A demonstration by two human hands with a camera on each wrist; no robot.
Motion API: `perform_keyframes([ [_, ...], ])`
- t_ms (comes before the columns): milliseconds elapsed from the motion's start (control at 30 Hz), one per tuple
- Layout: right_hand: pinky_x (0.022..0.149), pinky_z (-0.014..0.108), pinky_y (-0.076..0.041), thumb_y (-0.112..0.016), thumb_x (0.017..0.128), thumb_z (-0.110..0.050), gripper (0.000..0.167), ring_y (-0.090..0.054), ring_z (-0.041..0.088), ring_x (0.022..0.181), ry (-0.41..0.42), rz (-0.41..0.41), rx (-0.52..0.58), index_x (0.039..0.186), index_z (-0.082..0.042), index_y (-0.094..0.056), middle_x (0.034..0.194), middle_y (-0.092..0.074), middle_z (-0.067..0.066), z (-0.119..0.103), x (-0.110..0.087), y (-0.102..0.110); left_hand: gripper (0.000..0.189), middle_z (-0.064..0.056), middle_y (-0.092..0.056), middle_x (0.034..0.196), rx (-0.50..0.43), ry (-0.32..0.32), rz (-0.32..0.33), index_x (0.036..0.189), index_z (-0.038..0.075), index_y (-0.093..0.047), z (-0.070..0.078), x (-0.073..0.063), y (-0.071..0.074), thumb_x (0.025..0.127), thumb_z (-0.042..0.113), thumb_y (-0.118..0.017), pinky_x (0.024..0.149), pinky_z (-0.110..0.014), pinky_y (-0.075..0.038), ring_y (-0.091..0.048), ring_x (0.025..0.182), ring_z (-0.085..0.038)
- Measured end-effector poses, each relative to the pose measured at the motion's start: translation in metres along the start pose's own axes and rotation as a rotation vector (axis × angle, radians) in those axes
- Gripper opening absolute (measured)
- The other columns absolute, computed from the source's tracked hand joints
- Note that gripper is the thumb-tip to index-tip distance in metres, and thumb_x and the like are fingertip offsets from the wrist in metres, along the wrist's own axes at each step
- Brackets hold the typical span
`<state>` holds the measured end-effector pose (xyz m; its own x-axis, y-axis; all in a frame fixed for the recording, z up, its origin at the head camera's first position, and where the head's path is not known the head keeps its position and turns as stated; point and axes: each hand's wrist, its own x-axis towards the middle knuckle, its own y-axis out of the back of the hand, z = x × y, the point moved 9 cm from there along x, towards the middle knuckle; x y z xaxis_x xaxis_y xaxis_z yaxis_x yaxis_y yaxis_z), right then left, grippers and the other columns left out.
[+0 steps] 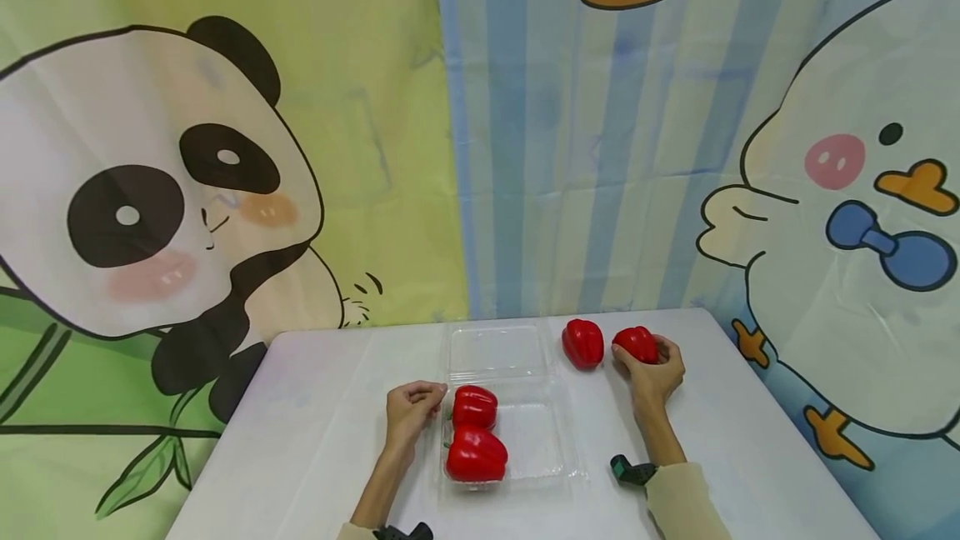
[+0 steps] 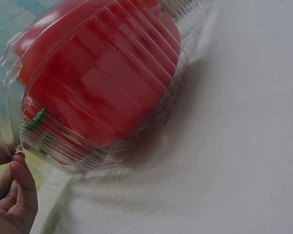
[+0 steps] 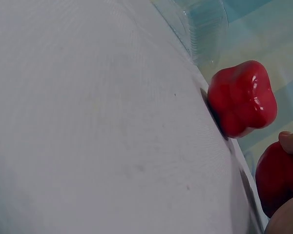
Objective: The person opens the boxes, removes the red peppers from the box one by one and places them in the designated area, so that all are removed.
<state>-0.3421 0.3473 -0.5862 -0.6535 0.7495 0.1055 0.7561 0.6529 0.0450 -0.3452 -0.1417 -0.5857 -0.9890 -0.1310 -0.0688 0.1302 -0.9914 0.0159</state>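
A clear plastic clamshell box [image 1: 536, 440] lies on the table with its lid folded back. Two red bell peppers, one at the front [image 1: 476, 455] and one behind it [image 1: 474, 407], sit along the left side of its base. My left hand [image 1: 411, 413] pinches the box's left rim between thumb and fingertips, as the left wrist view shows up close. Right of the lid, my right hand [image 1: 654, 372] grips a red bell pepper [image 1: 635, 343], thumb on one side and fingers around the other. Beside it stands another red bell pepper [image 1: 582, 344], untouched.
The raised lid [image 1: 497, 351] reaches toward the back edge of the white table [image 1: 322, 440]. Behind the table hangs a curtain [image 1: 525, 148] printed with cartoon animals. The right half of the box base holds no pepper.
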Motion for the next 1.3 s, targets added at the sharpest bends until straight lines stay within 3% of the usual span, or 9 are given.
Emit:
perform_keyframes([
  [467, 0.129, 0.062, -0.039, -0.093, 0.087, -0.016, 0.082, -0.041, 0.036, 0.155, -0.014, 0.007, 0.041, 0.157, -0.011, -0.05, 0.163, -0.052, 0.014, 0.0, 0.009, -0.006, 0.024, -0.009, -0.074, 0.076, -0.019, 0.0, -0.018, 0.105, -0.011, -0.079, 0.004, 0.001, -0.004, 0.098, 0.011, -0.082, 0.057, -0.018, -0.054, -0.06, 0.062, -0.009],
  [1300, 0.127, 0.063, -0.041, -0.092, 0.088, -0.013, 0.081, -0.042, 0.038, 0.154, 0.023, 0.026, 0.012, 0.156, -0.008, -0.049, 0.161, -0.051, 0.018, 0.005, 0.01, -0.016, 0.02, -0.008, -0.074, 0.074, 0.004, -0.013, -0.006, 0.102, -0.011, -0.08, 0.003, 0.0, -0.001, 0.096, 0.009, -0.082, 0.056, -0.018, -0.052, -0.06, 0.061, -0.009],
])
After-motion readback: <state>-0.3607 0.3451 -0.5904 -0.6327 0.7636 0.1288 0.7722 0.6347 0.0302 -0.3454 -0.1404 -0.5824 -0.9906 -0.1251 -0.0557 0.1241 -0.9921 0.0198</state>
